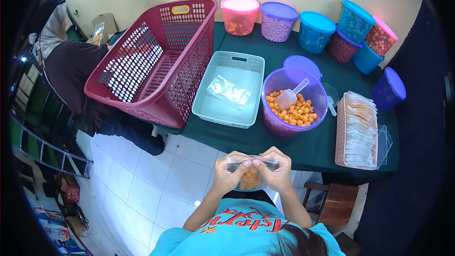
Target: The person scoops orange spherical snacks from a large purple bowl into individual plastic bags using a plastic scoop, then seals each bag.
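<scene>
A clear plastic bag (pixel 251 180) with orange round snacks inside is held upright in front of my chest. My left hand (pixel 228 170) pinches its top edge from the left. My right hand (pixel 276 169) pinches the same edge from the right, and the two thumbs nearly meet in the middle. Beyond the hands, on the table, stands a purple tub (pixel 284 130) of the same orange snacks, with a white scoop (pixel 289 96) lying in them. Left of the tub, a pale green tray (pixel 222 117) holds a flat clear bag (pixel 229 92).
A large maroon basket (pixel 189 85) stands on the table's left. Several lidded tubs, one a pink tub (pixel 239 16), line the back. A pink basket (pixel 341 137) of stacked packets is at right. A wooden stool (pixel 339 204) stands below. Another person (pixel 71 61) works at far left.
</scene>
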{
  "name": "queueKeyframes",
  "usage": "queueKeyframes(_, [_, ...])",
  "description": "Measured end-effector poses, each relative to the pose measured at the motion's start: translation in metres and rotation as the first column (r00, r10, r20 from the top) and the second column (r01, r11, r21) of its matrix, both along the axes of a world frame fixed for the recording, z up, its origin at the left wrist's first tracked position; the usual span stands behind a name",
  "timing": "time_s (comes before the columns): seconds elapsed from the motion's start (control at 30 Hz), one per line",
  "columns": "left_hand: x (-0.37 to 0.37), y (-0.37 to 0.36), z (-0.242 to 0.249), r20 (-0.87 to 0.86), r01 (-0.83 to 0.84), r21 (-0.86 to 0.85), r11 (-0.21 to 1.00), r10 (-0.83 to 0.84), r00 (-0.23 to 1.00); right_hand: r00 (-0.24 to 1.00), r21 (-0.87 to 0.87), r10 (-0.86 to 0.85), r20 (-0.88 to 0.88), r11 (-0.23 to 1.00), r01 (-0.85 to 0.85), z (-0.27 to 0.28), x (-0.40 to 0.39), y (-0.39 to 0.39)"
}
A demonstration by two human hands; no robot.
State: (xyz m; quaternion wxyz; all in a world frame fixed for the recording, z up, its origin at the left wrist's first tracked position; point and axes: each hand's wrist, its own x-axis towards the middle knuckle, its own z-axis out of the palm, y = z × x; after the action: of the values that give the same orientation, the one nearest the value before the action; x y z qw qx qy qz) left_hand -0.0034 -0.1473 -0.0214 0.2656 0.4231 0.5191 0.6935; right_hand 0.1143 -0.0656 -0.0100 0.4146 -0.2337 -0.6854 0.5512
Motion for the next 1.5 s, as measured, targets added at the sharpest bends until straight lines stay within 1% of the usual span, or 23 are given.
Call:
queueKeyframes(0.07, [-0.008,-0.004,0.005,0.004,0.117,-0.051,0.992,-0.117,0.993,0.999,-0.023,-0.027,-0.030,0.999,0.027,-0.002,0.006,0.009])
queueKeyframes(0.13, [-0.016,-0.007,0.010,-0.051,0.110,-0.074,0.991,-0.114,0.992,1.000,-0.095,0.012,0.003,0.995,-0.011,0.005,0.013,0.019])
queueKeyframes(0.2, [-0.019,-0.010,0.010,-0.106,0.103,-0.104,0.989,-0.114,0.988,0.998,-0.027,0.041,0.046,0.999,-0.040,0.011,0.014,0.019])
queueKeyframes(0.27, [-0.021,-0.008,0.002,-0.079,-0.050,-0.103,0.993,0.042,0.996,0.988,0.026,0.144,0.063,0.989,-0.146,0.013,0.012,0.016])
queueKeyframes(0.3, [-0.021,-0.007,-0.002,0.053,-0.065,-0.081,0.995,0.069,0.996,0.980,0.088,0.189,0.058,0.977,-0.194,0.018,0.010,0.015])
queueKeyframes(0.47, [-0.035,-0.005,0.006,0.169,-0.015,0.075,0.997,0.002,0.986,0.990,0.102,0.108,0.085,0.988,-0.117,0.018,-0.003,0.015])
queueKeyframes(0.53, [-0.046,-0.007,0.006,-0.107,-0.003,0.068,0.998,0.011,0.994,0.995,0.212,0.058,0.085,0.974,-0.075,0.026,-0.012,0.014])
queueKeyframes(0.6, [-0.057,-0.006,0.006,-0.129,-0.054,0.097,0.994,0.067,0.989,0.991,0.241,0.104,0.080,0.963,-0.120,0.032,-0.021,0.016])
queueKeyframes(0.7, [-0.077,-0.002,0.012,-0.034,-0.119,0.200,0.973,0.128,0.991,0.950,0.190,0.301,0.082,0.931,-0.312,0.040,-0.037,0.022])
queueKeyframes(0.77, [-0.096,-0.001,0.013,-0.119,0.011,0.115,0.993,0.002,0.993,0.949,0.159,0.288,0.130,0.939,-0.306,0.047,-0.047,0.028])
queueKeyframes(0.83, [-0.106,0.009,0.020,-0.204,-0.004,0.135,0.991,0.032,0.978,0.961,0.163,0.218,0.169,0.955,-0.246,0.052,-0.057,0.038])
queueKeyframes(0.87, [-0.111,0.014,0.023,-0.286,-0.009,0.160,0.987,0.055,0.957,0.980,0.150,0.131,0.149,0.977,-0.153,0.054,-0.060,0.046])
queueKeyframes(0.9, [-0.118,0.016,0.021,-0.140,0.095,0.175,0.980,-0.070,0.988,0.997,0.136,0.044,-0.065,0.990,-0.035,0.052,-0.069,0.053])
queueKeyframes(0.93, [-0.128,0.018,0.016,-0.144,0.099,0.177,0.979,-0.073,0.987,0.970,0.044,-0.037,-0.239,0.998,0.049,0.055,-0.076,0.061])
queueKeyframes(0.97, [-0.139,0.020,0.008,-0.005,0.087,0.108,0.990,-0.087,0.996,0.964,0.040,-0.122,-0.237,0.990,0.135,0.063,-0.078,0.069])
queueKeyframes(1.0, [-0.149,0.022,0.003,0.135,0.087,0.036,0.996,-0.091,0.987,0.903,-0.051,-0.168,-0.395,0.986,0.161,0.068,-0.088,0.078])
queueKeyframes(1.03, [-0.158,0.023,0.001,0.136,0.061,-0.087,0.994,-0.049,0.989,0.837,-0.055,-0.192,-0.512,0.980,0.191,0.074,-0.102,0.084])
queueKeyframes(1.07, [-0.167,0.024,-0.004,0.131,0.072,-0.085,0.994,-0.061,0.989,0.832,-0.054,-0.201,-0.516,0.978,0.203,0.085,-0.118,0.084])
queueKeyframes(1.13, [-0.182,0.024,-0.020,0.208,0.131,-0.279,0.952,-0.073,0.975,0.799,-0.099,-0.163,-0.578,0.987,0.129,0.108,-0.152,0.077])
queueKeyframes(1.2, [-0.189,0.025,-0.027,0.236,0.162,-0.281,0.946,-0.095,0.967,0.769,-0.106,0.029,-0.638,0.986,-0.125,0.108,-0.187,0.083])
queueKeyframes(1.27, [-0.192,0.028,-0.029,0.251,0.235,-0.334,0.913,-0.154,0.956,0.769,-0.136,0.194,-0.610,0.930,-0.342,0.107,-0.217,0.084])
queueKeyframes(1.33, [-0.194,0.032,-0.035,0.206,0.269,-0.336,0.903,-0.209,0.956,0.782,-0.183,0.264,-0.565,0.884,-0.431,0.095,-0.235,0.086])
queueKeyframes(1.5, [-0.195,0.047,-0.040,0.186,0.378,-0.280,0.882,-0.336,0.923,0.900,-0.242,0.181,-0.396,0.925,-0.292,0.055,-0.215,0.088])
